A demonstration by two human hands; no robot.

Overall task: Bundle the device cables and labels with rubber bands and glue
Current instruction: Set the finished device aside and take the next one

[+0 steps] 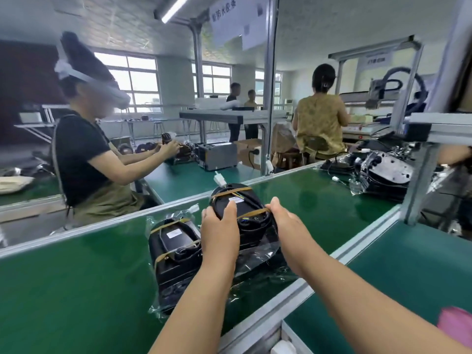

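The left hand (221,226) and the right hand (283,221) both hold one black device (238,204) between them, over the middle of the green desk (76,290), closer to its far edge than to its near edge.

Left hand: the fingers curl over the left side of the device, and the thumb lies on its top face, just beside the white label (235,199). The grip is narrow and closed on the housing.

Right hand: the fingers wrap the right side of the device. The thumb sits at the right end of the near rubber band (252,213). Whether the thumb pinches the band itself or only presses beside it cannot be told.

A far rubber band (232,191) crosses the top of the device. A coiled black cable (255,222) lies under the near band. A white connector (219,178) projects from the far end of the device.

A clear plastic bag (260,251) lies on the desk beneath the device. Whether the device rests on it or is lifted clear cannot be told.

A second device (173,251), bagged and banded, lies on the desk just left of the left hand. A stack of bagged devices (383,172) sits at the far right corner. Another person (84,154) sits at the adjacent desk.
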